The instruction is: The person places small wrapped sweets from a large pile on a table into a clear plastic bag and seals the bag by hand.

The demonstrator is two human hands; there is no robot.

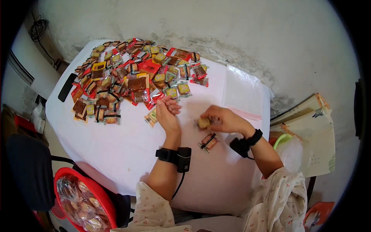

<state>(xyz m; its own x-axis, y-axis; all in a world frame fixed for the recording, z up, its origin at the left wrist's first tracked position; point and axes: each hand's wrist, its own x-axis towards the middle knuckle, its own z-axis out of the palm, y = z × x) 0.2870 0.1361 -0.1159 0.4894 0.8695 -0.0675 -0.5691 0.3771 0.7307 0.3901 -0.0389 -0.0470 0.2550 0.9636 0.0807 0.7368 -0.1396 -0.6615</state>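
Our left hand (167, 116) curls loosely, empty, beside the packet pile (138, 83); our right hand (227, 119) pinches a yellow snack (203, 123).

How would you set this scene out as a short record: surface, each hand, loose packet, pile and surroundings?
Surface: table with white cover
Left hand: fingers loosely curled, near the pile
Right hand: fingers at a small yellowish packet; grip unclear
Loose packet: black-banded packet, just nearer the person than the right hand
Pile: heap of wrapped snacks, far left
Far right: clear plastic bag, lying flat
Lower left: red basin holding wrapped items
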